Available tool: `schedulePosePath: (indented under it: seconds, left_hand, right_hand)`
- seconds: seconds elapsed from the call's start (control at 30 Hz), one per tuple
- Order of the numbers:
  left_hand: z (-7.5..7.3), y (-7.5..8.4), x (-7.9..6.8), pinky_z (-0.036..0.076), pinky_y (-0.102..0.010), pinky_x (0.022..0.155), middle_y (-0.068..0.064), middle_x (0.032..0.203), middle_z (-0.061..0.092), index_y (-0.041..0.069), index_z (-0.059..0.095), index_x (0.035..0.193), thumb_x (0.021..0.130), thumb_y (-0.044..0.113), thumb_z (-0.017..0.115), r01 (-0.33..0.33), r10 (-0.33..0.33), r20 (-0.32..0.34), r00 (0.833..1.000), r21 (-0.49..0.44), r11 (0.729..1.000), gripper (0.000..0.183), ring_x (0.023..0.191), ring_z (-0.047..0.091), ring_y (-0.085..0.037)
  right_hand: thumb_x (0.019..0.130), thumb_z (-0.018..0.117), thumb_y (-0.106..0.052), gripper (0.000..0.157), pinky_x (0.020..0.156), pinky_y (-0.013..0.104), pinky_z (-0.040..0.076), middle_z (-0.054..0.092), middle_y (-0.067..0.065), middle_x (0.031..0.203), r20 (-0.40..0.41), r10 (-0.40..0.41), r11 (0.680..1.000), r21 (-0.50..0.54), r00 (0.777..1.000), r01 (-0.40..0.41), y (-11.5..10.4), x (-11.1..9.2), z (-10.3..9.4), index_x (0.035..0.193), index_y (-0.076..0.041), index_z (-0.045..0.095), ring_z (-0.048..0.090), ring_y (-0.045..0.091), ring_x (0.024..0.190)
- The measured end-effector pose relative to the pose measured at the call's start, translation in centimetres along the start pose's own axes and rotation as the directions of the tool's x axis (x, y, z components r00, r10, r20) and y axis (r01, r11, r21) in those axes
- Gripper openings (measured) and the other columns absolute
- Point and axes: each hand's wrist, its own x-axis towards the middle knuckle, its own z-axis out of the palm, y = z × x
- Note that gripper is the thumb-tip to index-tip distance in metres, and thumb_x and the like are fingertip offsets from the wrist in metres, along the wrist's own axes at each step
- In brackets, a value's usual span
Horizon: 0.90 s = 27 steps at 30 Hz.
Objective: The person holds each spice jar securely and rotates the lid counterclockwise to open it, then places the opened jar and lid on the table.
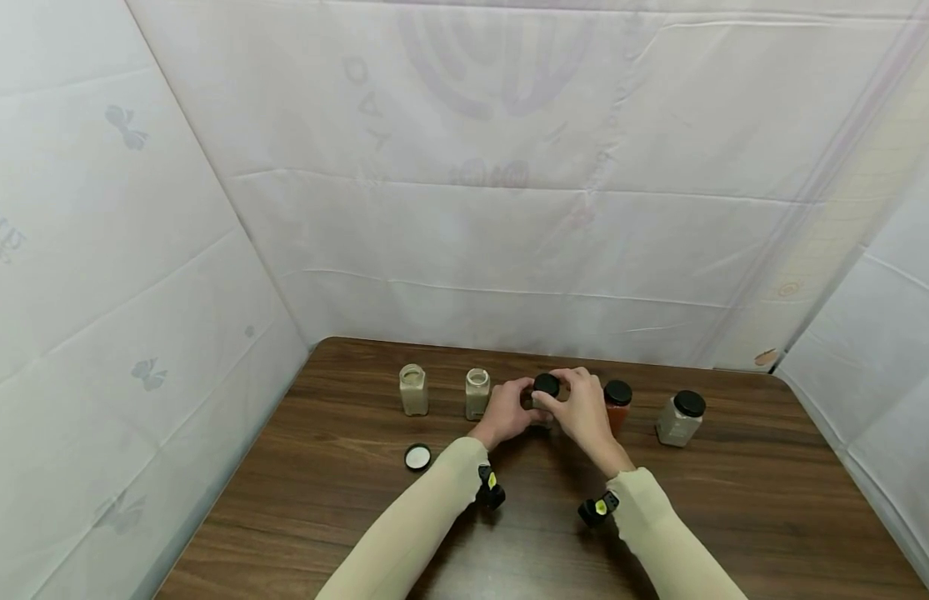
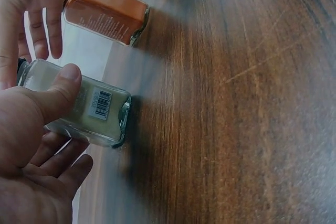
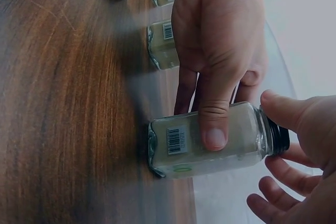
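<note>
A square glass jar (image 3: 241, 129) of pale powder stands on the table, a barcode label on its side. My left hand (image 1: 506, 412) grips its body, thumb across the near face. Around the jar's black lid (image 3: 279, 139), my right hand (image 1: 586, 412) pinches with thumb and index finger, while its other fingers are loosely bent. The lid sits on the jar's neck; whether it is loose I cannot tell. Just right of the hands is a jar of orange-red powder (image 2: 105, 11) with a black lid (image 1: 617, 392), partly covered by my right hand in the head view.
Two lidless jars stand to the left, the far-left jar (image 1: 414, 392) and a nearer jar (image 1: 476, 396). An upturned black lid (image 1: 417, 457) with a white liner lies before them. At the right stands a capped pale jar (image 1: 677, 422) on the brown wooden table (image 1: 771, 492). White sheeting (image 1: 464, 242) hangs behind.
</note>
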Motion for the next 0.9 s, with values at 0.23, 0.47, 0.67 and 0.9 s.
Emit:
schedulePosePath:
  seconds: [0.23,0.47,0.67,0.9]
  left_hand:
    - [-0.05,0.01,-0.05,0.051,-0.043,0.102,-0.006,0.12,0.073,0.009,0.069,0.128,0.088,0.031,0.084,-0.021,0.021,-0.002,1.0,0.012,1.0,0.048,0.118,0.065,-0.026]
    - [-0.07,-0.01,-0.11,0.052,-0.042,0.101,-0.006,0.121,0.073,0.01,0.069,0.128,0.089,0.029,0.083,-0.035,0.035,0.005,0.999,-0.01,0.999,0.046,0.118,0.066,-0.025]
    - [-0.04,-0.19,-0.03,0.053,-0.04,0.099,-0.005,0.121,0.073,0.01,0.068,0.131,0.091,0.028,0.081,-0.042,0.043,0.023,0.999,-0.032,0.999,0.045,0.117,0.066,-0.023]
    - [-0.05,-0.11,0.02,0.054,-0.038,0.097,-0.004,0.118,0.074,0.011,0.069,0.13,0.091,0.028,0.081,-0.052,0.053,0.026,0.998,-0.028,0.998,0.045,0.113,0.067,-0.021]
  right_hand:
    - [0.087,0.086,-0.028,0.047,0.085,0.05,0.048,0.062,0.02,0.113,-0.008,0.0,1.0,0.016,1.0,0.0,0.01,-0.24,0.11,0.122,0.001,0.072,0.055,0.037,0.103]
    - [0.089,0.083,-0.026,0.044,0.085,0.05,0.05,0.062,0.019,0.116,-0.024,-0.036,0.999,0.024,0.999,0.037,0.25,-0.33,0.35,0.121,0.0,0.072,0.056,0.035,0.102]
    - [0.091,0.082,-0.026,0.042,0.086,0.051,0.052,0.061,0.017,0.117,-0.021,-0.065,0.997,0.028,0.998,0.065,0.4,-0.24,0.41,0.122,0.001,0.071,0.057,0.034,0.105]
    - [0.091,0.081,-0.026,0.046,0.089,0.052,0.051,0.062,0.017,0.119,0.006,-0.081,0.997,0.008,0.997,0.081,0.61,0.03,0.16,0.126,0.002,0.069,0.057,0.036,0.11]
